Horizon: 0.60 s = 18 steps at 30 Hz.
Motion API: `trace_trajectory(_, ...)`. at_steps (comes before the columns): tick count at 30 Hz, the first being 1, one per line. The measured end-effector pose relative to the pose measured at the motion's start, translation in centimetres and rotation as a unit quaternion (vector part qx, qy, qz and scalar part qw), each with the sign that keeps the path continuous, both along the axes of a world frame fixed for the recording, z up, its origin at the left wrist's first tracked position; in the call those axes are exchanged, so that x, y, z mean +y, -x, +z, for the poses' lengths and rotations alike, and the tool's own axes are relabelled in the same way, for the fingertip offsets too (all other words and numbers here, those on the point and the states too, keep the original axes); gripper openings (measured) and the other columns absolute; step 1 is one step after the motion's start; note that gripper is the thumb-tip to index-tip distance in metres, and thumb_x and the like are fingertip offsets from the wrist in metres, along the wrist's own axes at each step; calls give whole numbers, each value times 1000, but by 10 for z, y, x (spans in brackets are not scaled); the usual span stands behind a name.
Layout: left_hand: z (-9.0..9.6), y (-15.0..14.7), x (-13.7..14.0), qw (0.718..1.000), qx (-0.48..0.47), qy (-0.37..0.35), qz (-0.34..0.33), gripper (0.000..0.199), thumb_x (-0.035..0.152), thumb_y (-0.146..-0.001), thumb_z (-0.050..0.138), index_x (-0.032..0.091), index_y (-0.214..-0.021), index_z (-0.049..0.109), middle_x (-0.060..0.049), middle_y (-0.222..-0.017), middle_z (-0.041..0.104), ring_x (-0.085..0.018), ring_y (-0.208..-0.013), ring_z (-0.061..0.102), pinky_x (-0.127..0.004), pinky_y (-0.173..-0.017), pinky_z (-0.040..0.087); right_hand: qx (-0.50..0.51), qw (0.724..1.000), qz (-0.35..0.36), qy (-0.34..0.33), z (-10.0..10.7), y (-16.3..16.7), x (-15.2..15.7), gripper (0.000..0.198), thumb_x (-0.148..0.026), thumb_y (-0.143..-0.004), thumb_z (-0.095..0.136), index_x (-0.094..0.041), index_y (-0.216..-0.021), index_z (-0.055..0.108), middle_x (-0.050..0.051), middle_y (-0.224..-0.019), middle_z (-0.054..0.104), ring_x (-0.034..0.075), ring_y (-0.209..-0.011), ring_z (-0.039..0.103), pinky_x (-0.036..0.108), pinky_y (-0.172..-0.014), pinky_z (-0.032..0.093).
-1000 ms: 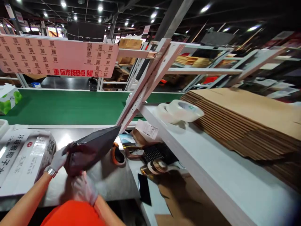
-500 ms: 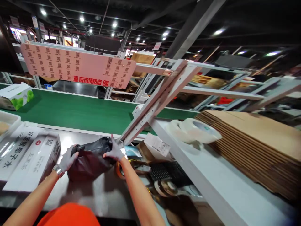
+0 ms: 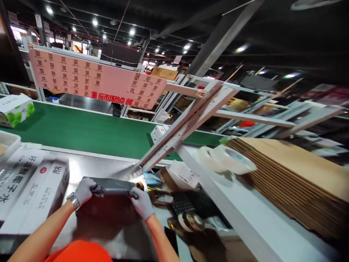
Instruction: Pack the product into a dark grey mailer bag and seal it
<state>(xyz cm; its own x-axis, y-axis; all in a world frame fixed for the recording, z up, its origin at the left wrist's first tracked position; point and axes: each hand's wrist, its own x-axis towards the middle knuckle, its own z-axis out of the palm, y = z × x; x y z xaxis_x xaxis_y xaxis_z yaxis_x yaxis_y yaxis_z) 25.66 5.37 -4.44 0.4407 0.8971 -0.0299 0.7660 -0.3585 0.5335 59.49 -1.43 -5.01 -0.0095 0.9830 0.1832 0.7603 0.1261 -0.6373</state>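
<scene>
Close to the body, on the steel table, both gloved hands are pinching one dark grey bag by its top edge. Left hand is closing its grip on the left corner, right hand on the right corner; the bag's long axis is running left to right between them, its body hanging toward the person. Neither hand is nearer. Just left, two white printed cartons are lying flat. Right of the bag, clutter and one keyboard. Further out, two tape rolls are sitting beside one stack of flat cardboard. Beyond, one green conveyor is carrying one box.
</scene>
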Motion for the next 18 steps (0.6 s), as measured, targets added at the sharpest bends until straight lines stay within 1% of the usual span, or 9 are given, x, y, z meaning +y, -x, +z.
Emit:
trace_trajectory(2,-4,0,1,998,-19,-11,-51,23,6,-83,64,21,-71,77,-9,-92,79,-26,-95,71,-35,-86,52,3,1000,-27,8,-2,2,-34,16,-29,-84,61,-26,-69,56,2,-74,63,22,-76,63,34,-73,50)
trace_trajectory(4,-8,-3,2,994,-68,-5,-87,25,3,-79,65,22,-81,82,-10,-112,81,-28,-111,73,-37,-98,56,22,998,-54,-4,-3,5,-59,6,-27,-83,64,-25,-77,63,11,-106,77,31,-107,73,44,-97,59)
trace_trajectory(6,-15,-7,3,989,-106,29,-100,37,-2,-75,64,23,-94,85,-9,-124,82,-28,-121,73,-38,-108,56,64,996,-63,1,-4,10,-73,13,-31,-85,70,-25,-96,72,16,-144,74,37,-141,66,54,-121,52)
trace_trajectory(8,-24,-10,3,988,-102,71,-89,47,-6,-74,60,23,-102,84,-8,-119,84,-28,-118,76,-38,-109,57,100,993,-45,47,-8,17,-78,57,-45,-82,85,-24,-134,72,19,-165,63,41,-156,58,59,-131,46)
trace_trajectory(10,-31,-12,1,992,-73,83,-64,49,-7,-75,58,22,-105,83,-8,-115,86,-28,-115,77,-38,-107,58,84,992,-12,98,-12,26,-77,132,-62,-58,105,-22,-170,49,25,-176,51,48,-163,51,65,-134,42)
trace_trajectory(11,-34,-13,-1,993,-63,78,-56,49,-7,-77,58,22,-108,82,-8,-117,86,-28,-117,76,-38,-108,57,57,992,4,112,-12,32,-75,160,-66,-43,110,-19,-178,37,28,-178,46,52,-165,47,68,-135,40)
trace_trajectory(12,-35,-14,-3,994,-55,72,-52,50,-7,-78,58,22,-111,82,-8,-121,86,-27,-120,76,-38,-110,57,21,993,14,117,-12,38,-72,175,-67,-35,112,-16,-181,31,31,-177,45,55,-164,45,70,-135,39)
trace_trajectory(14,-35,-16,-7,996,-40,65,-48,52,-6,-81,58,21,-118,81,-10,-128,85,-28,-126,75,-39,-115,55,-57,992,9,113,-8,49,-63,170,-63,-38,112,-11,-180,34,32,-166,58,55,-155,55,69,-131,43)
trace_trajectory(18,-24,-20,-16,999,12,44,-30,60,-3,-84,61,19,-138,78,-15,-137,81,-32,-132,72,-42,-117,53,-139,984,-7,109,6,61,-44,93,-45,-74,93,-19,-159,64,17,-133,82,41,-125,76,50,-110,58)
